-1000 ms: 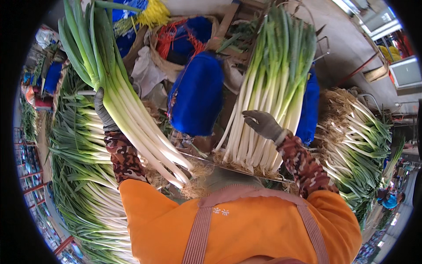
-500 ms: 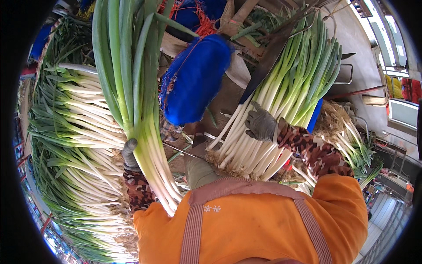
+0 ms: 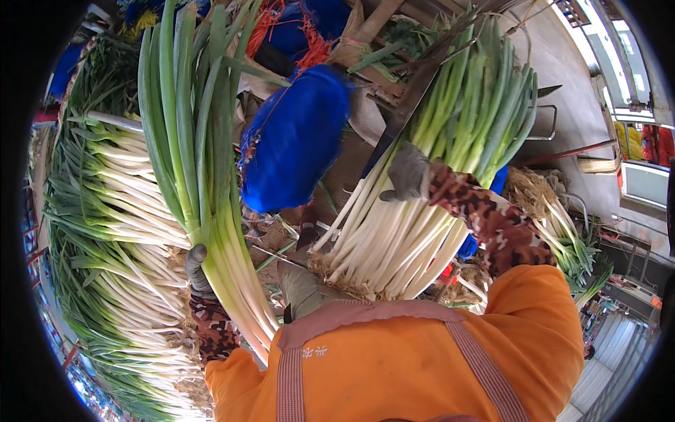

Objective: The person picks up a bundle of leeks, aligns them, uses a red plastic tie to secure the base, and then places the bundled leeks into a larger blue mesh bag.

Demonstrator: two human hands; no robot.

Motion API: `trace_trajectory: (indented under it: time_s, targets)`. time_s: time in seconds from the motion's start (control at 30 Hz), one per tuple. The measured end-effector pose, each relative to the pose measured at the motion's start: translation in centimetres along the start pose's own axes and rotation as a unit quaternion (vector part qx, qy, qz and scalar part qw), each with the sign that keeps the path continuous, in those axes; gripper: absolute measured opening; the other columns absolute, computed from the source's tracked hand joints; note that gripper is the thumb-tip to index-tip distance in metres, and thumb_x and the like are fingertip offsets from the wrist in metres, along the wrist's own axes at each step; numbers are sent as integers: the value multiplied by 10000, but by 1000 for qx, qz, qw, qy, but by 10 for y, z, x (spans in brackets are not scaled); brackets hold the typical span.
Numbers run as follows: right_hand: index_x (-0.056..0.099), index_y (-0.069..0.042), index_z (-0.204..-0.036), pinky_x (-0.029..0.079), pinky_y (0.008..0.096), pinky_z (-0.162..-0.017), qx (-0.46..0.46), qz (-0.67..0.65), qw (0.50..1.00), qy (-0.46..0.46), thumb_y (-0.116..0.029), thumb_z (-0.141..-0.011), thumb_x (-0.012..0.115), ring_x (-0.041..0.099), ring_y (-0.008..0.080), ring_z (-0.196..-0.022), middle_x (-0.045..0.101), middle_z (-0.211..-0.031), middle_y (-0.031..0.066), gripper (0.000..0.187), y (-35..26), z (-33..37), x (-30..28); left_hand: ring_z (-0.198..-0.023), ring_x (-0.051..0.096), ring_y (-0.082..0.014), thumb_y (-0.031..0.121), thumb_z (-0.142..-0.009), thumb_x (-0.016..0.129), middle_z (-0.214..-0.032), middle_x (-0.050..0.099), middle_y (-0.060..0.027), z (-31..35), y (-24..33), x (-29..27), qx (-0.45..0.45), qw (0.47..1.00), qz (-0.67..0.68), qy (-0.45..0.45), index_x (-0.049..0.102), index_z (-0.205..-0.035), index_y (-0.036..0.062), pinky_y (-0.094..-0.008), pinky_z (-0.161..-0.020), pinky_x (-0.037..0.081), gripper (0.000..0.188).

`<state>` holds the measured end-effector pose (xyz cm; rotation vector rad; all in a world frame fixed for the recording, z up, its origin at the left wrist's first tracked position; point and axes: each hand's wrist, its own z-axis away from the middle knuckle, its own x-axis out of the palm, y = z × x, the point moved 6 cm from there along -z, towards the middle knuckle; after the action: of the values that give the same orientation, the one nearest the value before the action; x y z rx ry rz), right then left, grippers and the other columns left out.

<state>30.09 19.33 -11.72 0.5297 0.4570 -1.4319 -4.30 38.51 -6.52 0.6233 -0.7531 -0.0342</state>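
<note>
My left hand (image 3: 198,271), in a grey glove, is closed round a bunch of long green onions (image 3: 228,264). The bunch stands at a slant, with its green leaves far and white ends near my chest. My right hand (image 3: 410,174), gloved too, rests on a wide pile of green onions (image 3: 380,239), where white stalks turn green. Its thumb sticks out to the left; the other fingers are partly hidden and blurred. Just beyond that hand a long dark blade (image 3: 402,116) slants over the pile's left edge.
Stacked green onions (image 3: 133,281) fill the left side. A blue bundle of netting (image 3: 299,137) hangs in the middle, near orange-red twine (image 3: 309,42). More onions with brown roots (image 3: 538,197) lie at the right, beside a metal wire handle (image 3: 547,123).
My right hand has slid farther from me across the pile, toward the green leaves. My left hand keeps hold of its bunch. The whole view has shifted slightly.
</note>
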Motion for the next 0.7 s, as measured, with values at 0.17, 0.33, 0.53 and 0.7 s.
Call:
trace_trajectory:
  time_s: [0.17,0.33,0.53,0.7]
  targets:
    - [745,-103,-734,486,439,-776,-4,9,999,53,-447,-911,475,659,305,-759,687,-699,95,471,8,27,23,-1049,616,-336,271,-702,731,-1229,567,-219,-13,6,11,-15,999,9,-51,363,-1405,-45,-418,-914,549,854]
    - [703,-134,-1008,520,457,-738,-12,-95,991,90,-225,-860,543,665,318,-881,687,-893,136,236,30,-2,25,-1056,615,-337,270,-702,735,-1228,568,-217,-29,-10,2,-42,998,33,-35,365,-1404,-46,-421,-924,544,855]
    - [632,-142,-1236,530,435,-806,43,-43,997,-40,-324,-860,562,650,310,-977,673,-1052,127,423,37,-41,38,-1069,611,-336,266,-698,741,-1242,565,-211,-41,-14,5,-76,996,29,-46,379,-1401,-33,-417,-940,536,846]
    - [622,-98,-1188,520,452,-799,53,-42,991,-117,-366,-896,559,638,323,-934,657,-1006,132,401,34,-63,43,-1068,610,-335,261,-694,741,-1244,565,-210,-45,-11,2,-64,997,20,-34,390,-1398,-24,-418,-944,534,837]
